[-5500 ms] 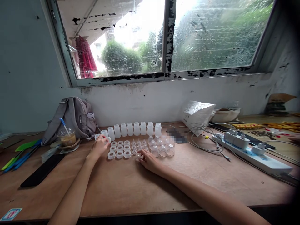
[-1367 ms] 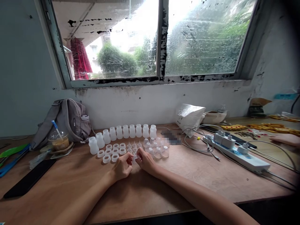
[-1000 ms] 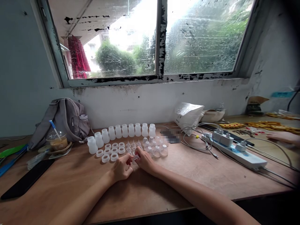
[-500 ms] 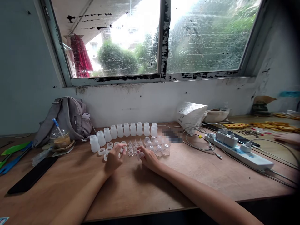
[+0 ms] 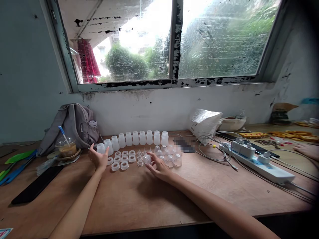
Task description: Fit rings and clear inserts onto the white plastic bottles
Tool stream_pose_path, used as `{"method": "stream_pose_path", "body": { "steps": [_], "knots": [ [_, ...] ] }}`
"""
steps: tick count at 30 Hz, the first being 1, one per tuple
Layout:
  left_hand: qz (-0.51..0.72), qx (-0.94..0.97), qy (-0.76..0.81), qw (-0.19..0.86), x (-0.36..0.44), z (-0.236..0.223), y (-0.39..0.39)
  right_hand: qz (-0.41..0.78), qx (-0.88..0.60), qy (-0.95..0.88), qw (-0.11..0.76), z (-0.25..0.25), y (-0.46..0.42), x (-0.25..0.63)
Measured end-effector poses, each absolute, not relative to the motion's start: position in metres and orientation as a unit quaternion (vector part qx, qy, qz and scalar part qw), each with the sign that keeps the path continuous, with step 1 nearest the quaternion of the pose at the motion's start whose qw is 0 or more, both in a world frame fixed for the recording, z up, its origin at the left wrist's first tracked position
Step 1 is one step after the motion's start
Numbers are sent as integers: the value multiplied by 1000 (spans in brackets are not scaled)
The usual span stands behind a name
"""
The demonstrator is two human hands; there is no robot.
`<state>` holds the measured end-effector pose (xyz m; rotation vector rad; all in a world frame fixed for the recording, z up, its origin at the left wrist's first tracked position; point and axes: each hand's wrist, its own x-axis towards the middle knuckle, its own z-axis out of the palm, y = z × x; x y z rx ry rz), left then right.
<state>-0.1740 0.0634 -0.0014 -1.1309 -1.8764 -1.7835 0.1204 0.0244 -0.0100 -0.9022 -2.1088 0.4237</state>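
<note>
Daylight glares through the wide grey-framed glass window [image 5: 176, 43] at twelve o'clock.
Soft shadow lies below the bare right hand [image 5: 159, 168] on the brown wooden table [image 5: 129, 205]; mosaic pixels mask a patch [image 5: 184, 145] off centre toward four o'clock; the two o'clock corner is dark.

A milky white is being shown by the bottles [image 5: 135, 138] and the rings [image 5: 124, 168], while the cups [image 5: 169, 160] are being seen as clear and colourless. Reddish-brown wood grain is being displayed by the tabletop [image 5: 139, 205]. Grey is being worn by the backpack [image 5: 72, 122], tan by the drink [image 5: 68, 150], black by the flat slab [image 5: 37, 186]. The power strip [image 5: 264, 166] is being seen as white with blue patches. Black blotches are being carried by the grey window frame [image 5: 176, 59], and crimson by the hanging garment [image 5: 87, 63].
</note>
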Motion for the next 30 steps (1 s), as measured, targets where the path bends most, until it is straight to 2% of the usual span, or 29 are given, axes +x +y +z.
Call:
{"method": "stream_pose_path", "body": {
  "steps": [5,7,10,13,17,21,30],
  "knots": [
    [-567,-374,-734,18,-195,-18,78,209,-337,-837,378,-8,23,122],
    [-557,-372,-743,4,-196,-20,81,194,-344,-829,396,-10,25,121],
    [-581,-400,-704,83,-190,-15,77,173,-347,-812,437,-12,27,120],
    [-579,-506,-617,167,-171,-7,66,180,-350,-795,462,-13,29,118],
    [-471,-698,-481,246,-135,-5,45,193,-369,-772,481,-12,29,118],
    [-357,-810,-379,268,-105,-8,29,180,-377,-757,502,-12,30,119],
    [-355,-809,-394,252,-100,-7,24,159,-350,-785,485,-13,32,120]
  ]
}}
